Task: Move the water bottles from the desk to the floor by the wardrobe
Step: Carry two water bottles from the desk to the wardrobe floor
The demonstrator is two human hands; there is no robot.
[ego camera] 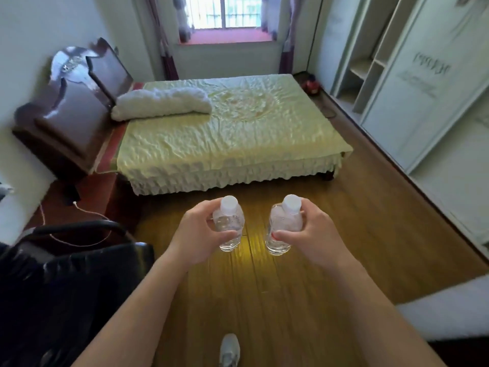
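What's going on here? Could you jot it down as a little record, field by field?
left hand: holds left bottle, upright, white cap on
right hand: holds right bottle, upright, white cap on
bottles: clear, side by side, above the wooden floor, not yet set down
wardrobe: along the right wall, ahead
bed: straight ahead, under the window
shoe: at bottom edge

wardrobe point(412, 75) at 2 o'clock: door lettering blurred, right part cut by edge | black chair point(66, 282) at 8 o'clock: cut by left edge | shoe point(229, 349) at 6 o'clock: heel cut off | window point(225, 11) at 12 o'clock: top cropped
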